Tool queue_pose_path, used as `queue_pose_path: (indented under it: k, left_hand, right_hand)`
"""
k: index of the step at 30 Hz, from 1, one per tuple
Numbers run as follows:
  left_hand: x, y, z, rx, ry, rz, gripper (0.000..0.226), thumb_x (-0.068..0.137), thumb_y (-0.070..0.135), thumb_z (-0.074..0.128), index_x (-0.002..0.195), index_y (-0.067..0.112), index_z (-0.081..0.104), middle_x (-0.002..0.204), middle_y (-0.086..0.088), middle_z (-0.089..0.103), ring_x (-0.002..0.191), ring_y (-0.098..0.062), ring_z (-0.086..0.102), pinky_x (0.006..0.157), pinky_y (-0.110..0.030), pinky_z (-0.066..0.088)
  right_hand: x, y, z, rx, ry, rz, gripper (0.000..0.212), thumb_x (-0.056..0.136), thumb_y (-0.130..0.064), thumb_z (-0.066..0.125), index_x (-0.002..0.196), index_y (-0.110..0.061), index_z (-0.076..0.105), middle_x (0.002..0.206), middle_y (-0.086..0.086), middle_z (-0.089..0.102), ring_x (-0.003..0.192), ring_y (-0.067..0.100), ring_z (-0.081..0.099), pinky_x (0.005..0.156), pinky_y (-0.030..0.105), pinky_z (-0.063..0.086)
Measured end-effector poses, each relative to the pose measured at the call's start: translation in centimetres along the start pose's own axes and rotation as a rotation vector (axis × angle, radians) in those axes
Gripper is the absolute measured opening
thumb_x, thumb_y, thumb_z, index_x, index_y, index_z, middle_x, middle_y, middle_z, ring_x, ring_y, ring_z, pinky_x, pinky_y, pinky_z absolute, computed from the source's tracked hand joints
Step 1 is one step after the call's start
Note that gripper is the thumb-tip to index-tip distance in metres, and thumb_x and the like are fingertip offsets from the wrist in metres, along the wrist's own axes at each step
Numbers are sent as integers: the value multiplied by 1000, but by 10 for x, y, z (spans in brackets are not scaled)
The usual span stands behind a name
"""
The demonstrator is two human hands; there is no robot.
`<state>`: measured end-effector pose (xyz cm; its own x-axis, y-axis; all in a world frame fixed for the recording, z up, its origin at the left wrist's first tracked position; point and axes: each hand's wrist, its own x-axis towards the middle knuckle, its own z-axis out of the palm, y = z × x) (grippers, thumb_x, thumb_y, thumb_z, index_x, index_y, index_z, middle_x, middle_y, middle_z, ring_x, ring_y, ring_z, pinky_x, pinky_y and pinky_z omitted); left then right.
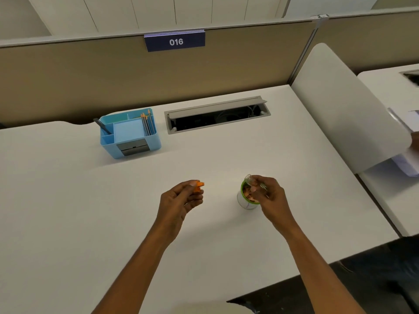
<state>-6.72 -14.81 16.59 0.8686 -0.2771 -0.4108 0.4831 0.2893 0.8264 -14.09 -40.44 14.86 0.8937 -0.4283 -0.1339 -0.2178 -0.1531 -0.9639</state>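
My left hand (181, 198) pinches a small orange object (199, 186) a little above the white desk (90, 211); most of the object is hidden by my fingers. To the right stands a small white container with a green rim (243, 200), with brownish bits inside. My right hand (269, 196) hovers over its open top and holds a clear lid (251, 180) by the fingertips, tilted above the rim.
A light blue desk organiser (130, 134) with several pencils and a pen stands at the back left. A grey cable hatch (217, 114) lies open behind. A white side divider (340, 109) bounds the right, a tan partition with a "016" sign (175, 41) the back.
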Motion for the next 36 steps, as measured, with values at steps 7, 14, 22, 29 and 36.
queue_pose_path:
  k: [7,14,22,29,36]
  left_hand:
    - [4,-10,-3,42,12,-21,20,100,17,66,100,10,84,89,-8,80,86,-18,76,74,-26,62]
    - [8,-13,-2,55,13,-22,20,99,20,67,99,11,85,87,-6,79,85,-17,75,75,-26,62]
    - [7,-12,-7,65,47,-18,20,99,20,67,100,10,84,89,-7,79,86,-19,74,75,-26,62]
    - [6,-9,-6,75,67,-15,19,99,22,68,99,12,85,88,-8,79,86,-19,74,75,-27,62]
    - [5,-3,-2,86,61,8,19,99,22,68,97,15,86,89,-8,79,87,-18,75,75,-25,62]
  right_hand:
    - [17,9,-32,-528,33,-171,83,87,7,68,156,-19,31,96,-2,70,88,6,66,80,13,52]
    - [26,11,-31,-595,-7,-166,57,87,5,70,137,-16,54,95,-1,71,85,17,69,80,28,58]
    - [30,19,-35,-544,-4,-138,63,86,0,75,140,-24,52,94,-4,71,83,8,71,79,32,62]
    - [30,25,-36,-493,55,-146,34,84,-3,79,112,-17,67,96,-2,71,86,16,72,74,23,63]
    - [27,20,-36,-308,102,-73,24,83,-1,81,100,-15,71,98,1,74,93,24,74,70,7,56]
